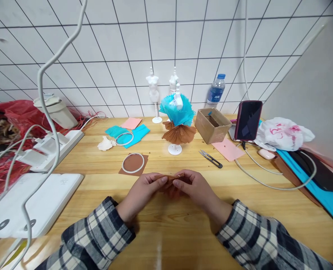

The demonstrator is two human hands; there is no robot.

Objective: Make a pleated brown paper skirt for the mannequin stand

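Between my two hands is a piece of brown crepe-like paper (171, 190), gathered along its upper edge and hanging toward the table. My left hand (148, 187) pinches one end between thumb and fingers. At the other end my right hand (196, 187) pinches it the same way, thumb toward me. Just beyond stands a small white mannequin (178, 98) on a round base, dressed in a ruffled blue collar (183, 114) and a pleated brown skirt (180, 134). A white ring (122, 163) lies on a brown square sheet (133, 164) past my left hand.
Thread snips (211, 159) lie near a pink sheet (228, 149). Behind are a cardboard box (212, 129), a water bottle (216, 90), a phone (248, 120) and another mannequin (153, 88). Blue sheets (139, 132) lie left. A power strip (67, 148) and hanging cable (39, 78) occupy the left side.
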